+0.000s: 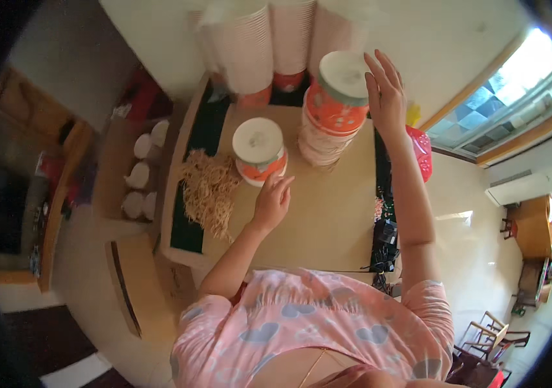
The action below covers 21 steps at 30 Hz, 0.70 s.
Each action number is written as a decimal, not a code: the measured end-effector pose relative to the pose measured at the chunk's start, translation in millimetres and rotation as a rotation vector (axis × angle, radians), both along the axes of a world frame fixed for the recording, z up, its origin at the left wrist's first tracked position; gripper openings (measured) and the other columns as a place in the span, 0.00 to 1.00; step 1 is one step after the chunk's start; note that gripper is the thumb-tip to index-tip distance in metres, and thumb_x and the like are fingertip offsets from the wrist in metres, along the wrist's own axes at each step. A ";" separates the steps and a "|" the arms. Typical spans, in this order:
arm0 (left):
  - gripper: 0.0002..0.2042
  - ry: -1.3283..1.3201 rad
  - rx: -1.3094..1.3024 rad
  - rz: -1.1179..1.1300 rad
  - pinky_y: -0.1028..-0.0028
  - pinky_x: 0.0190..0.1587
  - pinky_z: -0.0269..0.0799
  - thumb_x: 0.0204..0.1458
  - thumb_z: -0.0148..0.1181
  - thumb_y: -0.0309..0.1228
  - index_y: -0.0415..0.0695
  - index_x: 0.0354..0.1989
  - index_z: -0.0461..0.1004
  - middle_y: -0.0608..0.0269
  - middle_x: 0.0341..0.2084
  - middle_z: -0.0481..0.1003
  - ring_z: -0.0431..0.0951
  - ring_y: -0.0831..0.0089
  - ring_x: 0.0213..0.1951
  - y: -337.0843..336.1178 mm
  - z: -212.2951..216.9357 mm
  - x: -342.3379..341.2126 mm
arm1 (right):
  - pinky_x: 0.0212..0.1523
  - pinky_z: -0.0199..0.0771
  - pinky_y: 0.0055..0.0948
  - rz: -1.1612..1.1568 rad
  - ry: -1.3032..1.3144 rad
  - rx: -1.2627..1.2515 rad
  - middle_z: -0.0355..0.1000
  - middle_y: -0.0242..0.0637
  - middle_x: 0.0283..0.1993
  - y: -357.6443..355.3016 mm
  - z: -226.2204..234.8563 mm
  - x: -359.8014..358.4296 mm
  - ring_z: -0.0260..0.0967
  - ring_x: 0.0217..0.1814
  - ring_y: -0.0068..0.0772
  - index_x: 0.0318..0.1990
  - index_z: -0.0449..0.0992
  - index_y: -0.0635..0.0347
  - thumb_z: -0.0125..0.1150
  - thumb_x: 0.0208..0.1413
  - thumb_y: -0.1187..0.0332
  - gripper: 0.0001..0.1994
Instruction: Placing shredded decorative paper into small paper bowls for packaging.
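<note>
Near the centre of the head view, a person's left hand [272,202] sits just below a short orange-and-white container [261,167], which has its round white end upward, just left of twelve o'clock. The left grip is loose, its fingers partly bent and wrapped around nothing that shows; whether a fingertip touches the lower rim cannot be told. Between one and two o'clock, the right hand [389,97] is raised with fingers spread and upright, beside the top rim of a taller stack [334,119] at one o'clock: an orange-patterned container over nested white ones. That right grip is wide and holds nothing visible; contact with the rim is unclear.

Both items stand on the tan surface [327,223]. Tangled shredded filler [210,191] lies at nine o'clock, and tall pale stacks [245,52] rise toward twelve. Beyond the surface's left edge, just above nine, an open carton [109,171] holds white cups [139,174].

The step in hand seems to be steadying or positioning the containers. A next move on the taller stack would call for even, light contact around its rim, keeping the column upright.
</note>
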State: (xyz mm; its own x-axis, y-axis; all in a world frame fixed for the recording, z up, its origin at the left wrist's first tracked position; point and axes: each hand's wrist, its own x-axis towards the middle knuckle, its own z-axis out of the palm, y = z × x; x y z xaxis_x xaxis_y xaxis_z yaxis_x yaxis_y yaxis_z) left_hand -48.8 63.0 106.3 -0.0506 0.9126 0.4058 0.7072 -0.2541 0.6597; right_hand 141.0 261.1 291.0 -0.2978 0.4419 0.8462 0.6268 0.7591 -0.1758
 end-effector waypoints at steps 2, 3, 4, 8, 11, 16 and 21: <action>0.16 -0.068 -0.119 0.025 0.65 0.48 0.67 0.47 0.53 0.21 0.45 0.47 0.69 0.51 0.51 0.63 0.70 0.58 0.48 -22.8 -21.5 -9.6 | 0.59 0.52 0.46 -0.079 -0.146 -0.090 0.65 0.38 0.55 2.5 -20.6 -5.2 0.59 0.59 0.40 0.50 0.72 0.51 0.49 0.56 0.65 0.15; 0.15 -0.143 -0.160 0.111 0.65 0.47 0.68 0.47 0.54 0.21 0.44 0.45 0.70 0.51 0.49 0.64 0.70 0.59 0.47 -34.2 -33.8 -15.5 | 0.60 0.50 0.49 -0.125 -0.231 -0.168 0.66 0.35 0.55 0.8 -32.9 -8.3 0.59 0.60 0.37 0.50 0.72 0.50 0.48 0.57 0.63 0.14; 0.13 -0.219 -0.192 0.186 0.66 0.46 0.69 0.46 0.54 0.21 0.43 0.42 0.71 0.52 0.48 0.65 0.71 0.59 0.45 -41.1 -47.2 -21.2 | 0.62 0.47 0.51 -0.152 -0.287 -0.120 0.67 0.31 0.55 3.0 -48.6 -9.2 0.59 0.60 0.32 0.49 0.72 0.50 0.47 0.58 0.62 0.14; 0.08 -0.253 -0.157 0.349 0.66 0.37 0.72 0.51 0.54 0.27 0.43 0.40 0.71 0.53 0.36 0.72 0.74 0.61 0.40 -67.1 -80.0 -51.5 | 0.63 0.43 0.51 -0.138 -0.199 -0.120 0.68 0.29 0.54 8.3 -68.3 -10.0 0.60 0.59 0.32 0.48 0.74 0.50 0.46 0.58 0.62 0.14; 0.12 -0.267 -0.257 0.529 0.78 0.32 0.71 0.55 0.52 0.35 0.41 0.42 0.69 0.56 0.30 0.74 0.77 0.70 0.30 -48.0 -79.7 -82.0 | 0.63 0.43 0.51 -0.105 -0.192 -0.110 0.68 0.29 0.53 11.3 -72.6 -14.1 0.60 0.59 0.32 0.47 0.74 0.51 0.46 0.58 0.62 0.14; 0.22 -0.371 -0.317 0.579 0.70 0.32 0.71 0.56 0.47 0.44 0.39 0.51 0.62 0.55 0.31 0.75 0.77 0.66 0.31 37.2 -19.0 -103.2 | 0.62 0.46 0.52 -0.045 -0.049 -0.117 0.65 0.40 0.53 -13.5 -64.4 -17.3 0.59 0.58 0.43 0.47 0.73 0.53 0.49 0.55 0.68 0.13; 0.16 0.078 -0.410 0.554 0.56 0.39 0.69 0.53 0.44 0.35 0.32 0.37 0.69 0.41 0.29 0.74 0.74 0.47 0.35 70.5 -3.7 -107.2 | 0.48 0.62 0.39 0.214 0.113 -0.324 0.67 0.46 0.43 -74.5 -87.3 -15.3 0.63 0.47 0.49 0.39 0.72 0.61 0.51 0.47 0.79 0.10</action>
State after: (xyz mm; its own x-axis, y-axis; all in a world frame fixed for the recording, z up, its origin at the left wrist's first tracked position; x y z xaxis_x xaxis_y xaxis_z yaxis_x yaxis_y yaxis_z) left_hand -156.0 133.5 102.6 -0.5378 0.8413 0.0549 0.7100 0.4169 0.5676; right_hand 125.7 186.6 203.7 -0.3252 0.6291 0.7061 0.4239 0.7644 -0.4858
